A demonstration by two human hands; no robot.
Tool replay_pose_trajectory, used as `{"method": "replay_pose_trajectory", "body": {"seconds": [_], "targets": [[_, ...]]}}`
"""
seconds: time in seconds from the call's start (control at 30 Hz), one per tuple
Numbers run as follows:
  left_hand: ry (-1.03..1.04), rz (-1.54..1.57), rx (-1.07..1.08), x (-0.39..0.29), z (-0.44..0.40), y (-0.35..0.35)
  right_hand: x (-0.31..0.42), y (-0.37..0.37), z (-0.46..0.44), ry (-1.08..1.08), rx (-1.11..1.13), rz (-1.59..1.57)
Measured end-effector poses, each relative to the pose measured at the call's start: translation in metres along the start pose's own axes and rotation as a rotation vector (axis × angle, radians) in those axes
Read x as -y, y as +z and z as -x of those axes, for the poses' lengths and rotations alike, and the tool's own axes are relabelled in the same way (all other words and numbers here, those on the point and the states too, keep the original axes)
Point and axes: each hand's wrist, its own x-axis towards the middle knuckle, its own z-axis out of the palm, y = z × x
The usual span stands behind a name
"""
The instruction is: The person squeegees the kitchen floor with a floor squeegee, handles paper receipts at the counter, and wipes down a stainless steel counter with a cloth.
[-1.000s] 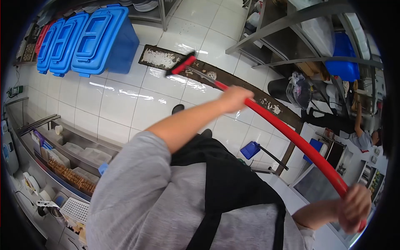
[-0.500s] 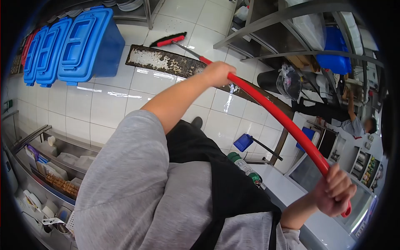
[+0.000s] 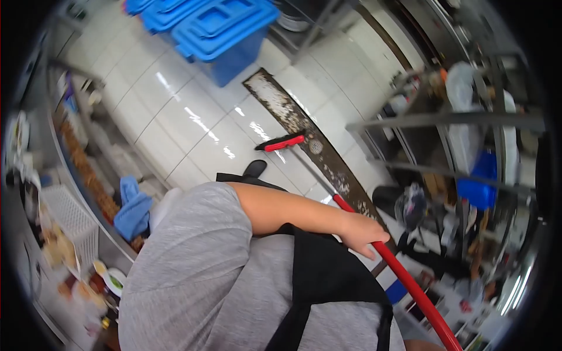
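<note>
My left hand (image 3: 363,233) is closed around the red handle of a broom (image 3: 410,284), about midway along the visible handle. The broom's red head with dark bristles (image 3: 285,142) rests on the white tiles, touching the edge of the brown, worn floor strip (image 3: 336,172). A dark shoe (image 3: 255,169) stands just below the broom head. The handle runs out of the frame at the bottom right. My right hand is out of view; only a bit of skin shows at the bottom edge.
Blue lidded bins (image 3: 225,29) stand at the top. Metal shelving (image 3: 445,120) with a blue container (image 3: 477,181) is on the right, near a dark bin (image 3: 383,199). A co-worker (image 3: 468,284) is at lower right. A counter with a blue cloth (image 3: 133,207) lies left.
The view has turned and shifted. The broom head has come from beyond the floor strip to its near side, closer to the shoe. My right hand has left the frame.
</note>
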Motion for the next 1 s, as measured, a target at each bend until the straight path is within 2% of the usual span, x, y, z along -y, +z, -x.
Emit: {"method": "replay_pose_trajectory", "body": {"seconds": [0.03, 0.1, 0.13, 0.17, 0.23, 0.3, 0.37, 0.4, 0.47, 0.53, 0.57, 0.6, 0.67, 0.73, 0.77, 0.8, 0.83, 0.87, 0.93, 1.0], "targets": [[-0.018, -0.036, -0.037, -0.002, 0.013, -0.004, -0.01, -0.005, 0.0, -0.042, -0.003, -0.055], [-0.393, -0.121, -0.143, -0.003, 0.043, -0.013, -0.067, -0.023, -0.001, -0.079, 0.038, -0.269], [-0.597, -0.22, -0.212, 0.004, 0.064, -0.016, -0.095, -0.027, -0.001, -0.003, 0.079, -0.279], [-0.634, -0.342, -0.372, 0.022, 0.094, -0.014, -0.13, -0.013, -0.003, -0.008, 0.045, -0.349], [-0.567, -0.575, -0.74, 0.042, 0.152, -0.017, -0.172, 0.039, -0.008, -0.006, 0.139, -0.416], [-0.508, -0.691, -0.911, 0.056, 0.205, -0.052, -0.198, 0.09, -0.01, -0.016, 0.174, -0.378], [-0.536, -0.814, -0.89, 0.063, 0.261, -0.11, -0.238, 0.132, -0.005, -0.067, 0.137, -0.49], [-0.702, -0.884, -0.837, 0.069, 0.294, -0.146, -0.26, 0.155, -0.007, -0.03, 0.171, -0.335], [-1.051, -1.31, -0.897, 0.035, 0.338, -0.206, -0.326, 0.186, -0.004, 0.104, 0.133, -0.206], [-1.258, -1.222, -1.012, 0.011, 0.373, -0.25, -0.397, 0.241, -0.031, 0.194, 0.154, -0.466], [-1.252, -1.229, -1.035, 0.006, 0.385, -0.271, -0.419, 0.267, -0.056, 0.102, 0.187, -0.402], [-1.183, -1.22, -1.191, -0.001, 0.396, -0.288, -0.428, 0.288, -0.074, 0.014, 0.216, -0.341], [-1.107, -1.216, -1.372, -0.017, 0.413, -0.31, -0.4, 0.309, -0.106, -0.001, 0.285, -0.292], [-0.596, -1.255, -1.191, -0.061, 0.402, -0.318, -0.347, 0.292, -0.143, -0.078, 0.332, -0.25], [-0.543, -1.154, -1.192, -0.077, 0.386, -0.31, -0.315, 0.285, -0.156, -0.052, 0.319, -0.301], [-0.489, -1.052, -1.183, -0.088, 0.365, -0.293, -0.29, 0.285, -0.171, -0.194, 0.375, -0.299], [-0.453, -1.057, -1.136, -0.095, 0.349, -0.276, -0.272, 0.279, -0.179, -0.202, 0.417, -0.413], [-0.426, -0.931, -1.121, -0.092, 0.339, -0.257, -0.262, 0.276, -0.184, -0.212, 0.46, -0.526], [-0.504, -0.725, -1.108, -0.086, 0.328, -0.219, -0.26, 0.3, -0.191, -0.173, 0.495, -0.547], [-0.503, -0.626, -1.144, -0.096, 0.327, -0.212, -0.259, 0.31, -0.202, -0.198, 0.603, -0.705]]}}
